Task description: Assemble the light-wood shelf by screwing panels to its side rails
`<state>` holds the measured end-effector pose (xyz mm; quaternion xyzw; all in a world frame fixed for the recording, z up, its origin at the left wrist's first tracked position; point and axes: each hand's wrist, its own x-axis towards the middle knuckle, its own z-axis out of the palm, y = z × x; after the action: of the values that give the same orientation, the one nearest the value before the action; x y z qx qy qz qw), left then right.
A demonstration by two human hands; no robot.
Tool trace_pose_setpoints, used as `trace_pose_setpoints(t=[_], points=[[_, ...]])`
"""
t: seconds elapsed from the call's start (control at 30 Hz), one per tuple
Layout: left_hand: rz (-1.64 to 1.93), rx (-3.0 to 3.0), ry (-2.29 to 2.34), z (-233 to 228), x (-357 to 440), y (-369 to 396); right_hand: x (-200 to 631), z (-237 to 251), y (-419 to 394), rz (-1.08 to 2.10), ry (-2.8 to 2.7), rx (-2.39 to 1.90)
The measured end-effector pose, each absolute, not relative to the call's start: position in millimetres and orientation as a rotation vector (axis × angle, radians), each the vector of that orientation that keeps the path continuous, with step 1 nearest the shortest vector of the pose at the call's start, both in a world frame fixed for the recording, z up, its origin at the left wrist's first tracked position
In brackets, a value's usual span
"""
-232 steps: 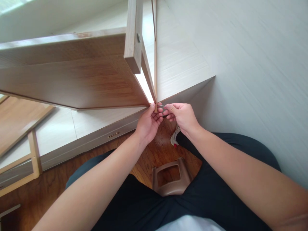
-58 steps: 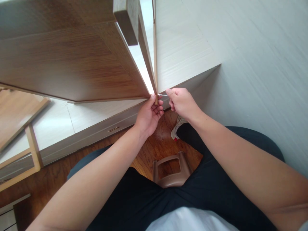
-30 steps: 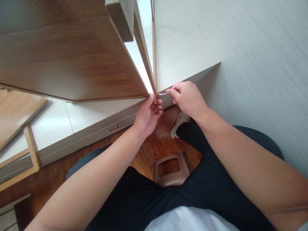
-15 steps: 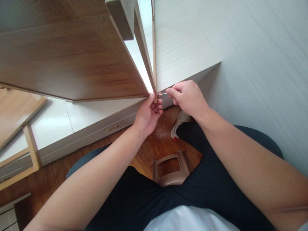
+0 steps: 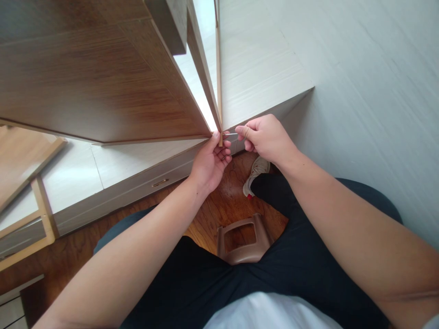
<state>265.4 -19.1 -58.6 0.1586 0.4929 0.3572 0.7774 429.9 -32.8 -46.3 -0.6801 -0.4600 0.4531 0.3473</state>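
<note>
A brown wood-grain panel [image 5: 103,87] slants above my lap, its near corner meeting a thin wooden strip [image 5: 219,82]. My left hand [image 5: 209,160] grips that corner from below, thumb on the panel's edge. My right hand [image 5: 265,137] pinches a small thin metal tool [image 5: 231,134] between thumb and forefinger, its tip set against the corner joint. Both hands are almost touching at the corner.
A pale wood platform [image 5: 260,68] with a drawer handle [image 5: 160,183] runs behind the hands; a white wall [image 5: 370,91] is at the right. A brown plastic stool [image 5: 242,242] shows between my legs on the wood floor. More wooden frame parts [image 5: 41,205] lie at the left.
My right hand has rotated slightly at the corner while keeping the metal tool in place; the left hand stays on the panel corner. The view has shifted a little.
</note>
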Motion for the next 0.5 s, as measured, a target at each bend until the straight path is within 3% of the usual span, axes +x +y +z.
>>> trace_pose_setpoints(t=[0.5], points=[[0.766,0.387,1.027,-64,264,-19,414,-46,-32,1.691,-0.521,-1.544]])
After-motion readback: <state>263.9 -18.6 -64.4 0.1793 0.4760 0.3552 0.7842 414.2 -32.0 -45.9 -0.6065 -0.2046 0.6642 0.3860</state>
